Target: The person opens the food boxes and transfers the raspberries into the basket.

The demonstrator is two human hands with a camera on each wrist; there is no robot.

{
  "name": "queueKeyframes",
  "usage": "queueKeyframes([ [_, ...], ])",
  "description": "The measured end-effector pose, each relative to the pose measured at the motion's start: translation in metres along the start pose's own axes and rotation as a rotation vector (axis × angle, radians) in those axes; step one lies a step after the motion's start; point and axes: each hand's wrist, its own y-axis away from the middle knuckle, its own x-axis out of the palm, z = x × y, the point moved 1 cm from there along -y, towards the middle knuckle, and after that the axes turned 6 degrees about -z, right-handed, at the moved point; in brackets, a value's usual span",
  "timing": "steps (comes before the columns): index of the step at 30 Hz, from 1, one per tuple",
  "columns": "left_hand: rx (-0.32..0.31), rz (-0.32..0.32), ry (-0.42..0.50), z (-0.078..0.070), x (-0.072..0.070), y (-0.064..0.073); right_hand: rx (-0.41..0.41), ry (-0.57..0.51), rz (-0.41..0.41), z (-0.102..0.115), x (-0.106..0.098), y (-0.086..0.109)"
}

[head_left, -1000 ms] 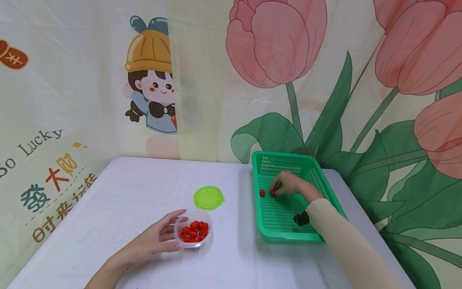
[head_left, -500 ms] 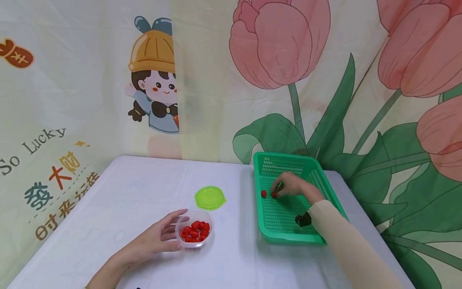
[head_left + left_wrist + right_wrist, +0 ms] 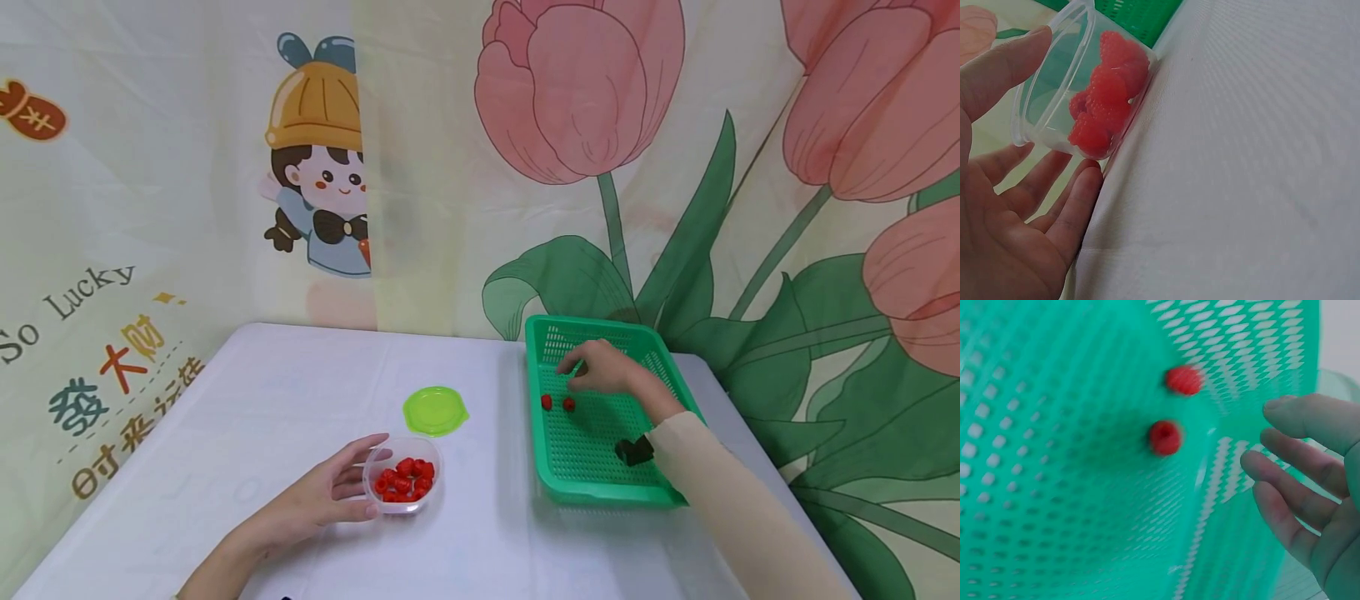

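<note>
On the table stands a clear plastic cup (image 3: pixel 403 505) holding several red raspberries (image 3: pixel 1110 87). My left hand (image 3: pixel 330 487) holds the cup from its left side, with the thumb and fingers on either side of its wall. Inside the green basket (image 3: pixel 551 483), two raspberries lie on the floor near the left wall: one raspberry (image 3: pixel 546 402) close to that wall, another raspberry (image 3: pixel 1165 437) just to its right. My right hand (image 3: pixel 603 367) hovers above and behind them. In the right wrist view its thumb and fingers are spread apart and hold nothing.
A lime-green lid (image 3: pixel 435 411) lies flat on the white tablecloth (image 3: pixel 300 383) behind the cup. A black wrist device (image 3: pixel 633 451) sits at my right cuff, over the basket. A printed curtain (image 3: pixel 427 167) hangs behind the table.
My right hand has let go of the right-hand raspberry and lifted up and away from it, fingers parting. My left hand and the cup stay where they were.
</note>
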Motion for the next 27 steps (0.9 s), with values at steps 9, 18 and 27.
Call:
queueKeyframes([
  [9, -0.017, -0.002, 0.004, -0.001, 0.000, 0.001, -0.130, -0.056, -0.049, 0.068, -0.011, -0.002],
  [18, -0.022, 0.003, 0.020, 0.001, 0.000, 0.000, -0.200, -0.121, 0.004, 0.129, 0.009, -0.005],
  [27, -0.029, 0.003, 0.020, 0.000, 0.000, 0.000, -0.251, -0.138, 0.068, 0.162, 0.042, -0.014],
])
